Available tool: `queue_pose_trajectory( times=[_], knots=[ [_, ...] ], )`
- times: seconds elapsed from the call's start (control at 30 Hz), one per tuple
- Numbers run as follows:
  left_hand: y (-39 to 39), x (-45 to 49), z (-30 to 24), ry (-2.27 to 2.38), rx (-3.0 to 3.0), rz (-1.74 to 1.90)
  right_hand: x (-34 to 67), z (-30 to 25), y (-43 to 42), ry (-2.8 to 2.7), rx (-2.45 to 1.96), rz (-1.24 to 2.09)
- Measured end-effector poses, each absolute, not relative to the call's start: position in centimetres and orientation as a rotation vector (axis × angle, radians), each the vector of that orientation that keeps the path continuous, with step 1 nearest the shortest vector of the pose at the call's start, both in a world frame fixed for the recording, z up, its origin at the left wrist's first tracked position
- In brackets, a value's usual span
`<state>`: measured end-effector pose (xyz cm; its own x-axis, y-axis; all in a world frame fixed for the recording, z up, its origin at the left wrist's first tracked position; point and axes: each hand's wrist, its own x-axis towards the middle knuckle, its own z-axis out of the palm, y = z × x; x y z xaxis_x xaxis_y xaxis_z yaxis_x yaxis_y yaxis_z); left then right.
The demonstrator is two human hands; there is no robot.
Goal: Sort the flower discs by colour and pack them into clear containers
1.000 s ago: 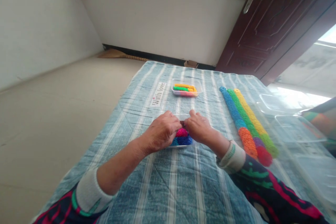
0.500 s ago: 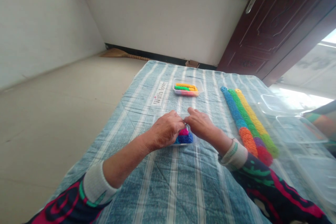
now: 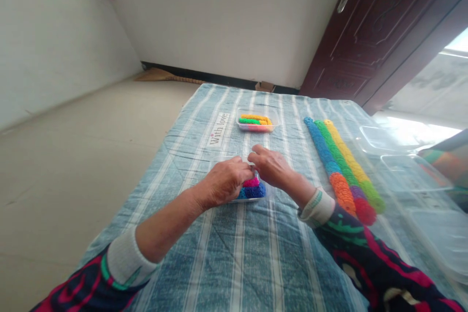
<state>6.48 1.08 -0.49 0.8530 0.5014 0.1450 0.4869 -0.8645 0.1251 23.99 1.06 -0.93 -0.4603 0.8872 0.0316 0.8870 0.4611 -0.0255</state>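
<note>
Grip hard to read: left hand (image 3: 228, 181) and right hand (image 3: 271, 165) bent over the near tub (image 3: 248, 200)

Fingers on both sides are curled close together, but the fingertips are largely hidden, so I cannot tell what either hand pinches. The near tub sits on the striped cloth (image 3: 219, 273), its left side and much of its inside covered by the left hand. Pink pieces (image 3: 251, 182) and blue pieces (image 3: 256, 190) show in it, beside the fingers; the rest is blocked. Beyond stands the far tub (image 3: 256, 128), its lower contents blurred through the wall. To the right lie rows of coloured discs (image 3: 340, 161); past them, clear containers (image 3: 417, 175) smear toward the edge, beside an indistinct orange-green shape (image 3: 448, 168). Both sleeves run out of view.
</note>
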Motion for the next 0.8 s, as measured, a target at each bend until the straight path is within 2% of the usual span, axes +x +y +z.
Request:
queue_pose_trajectory(
  times=[0.23,0.4,0.8],
  knots=[
    [1.9,8.8,0.2,0.786,2.931,-0.02,25.0,-1.4,0.8,-2.481,-1.667,0.157],
    [2.7,10.2,0.5,0.737,2.9,-0.229,27.4,-1.8,0.4,-2.251,-1.517,0.277],
    [3.3,11.4,1.0,0.681,2.833,-0.366,31.1,-2.0,-3.4,-2.111,-1.425,0.237]
  ],
)
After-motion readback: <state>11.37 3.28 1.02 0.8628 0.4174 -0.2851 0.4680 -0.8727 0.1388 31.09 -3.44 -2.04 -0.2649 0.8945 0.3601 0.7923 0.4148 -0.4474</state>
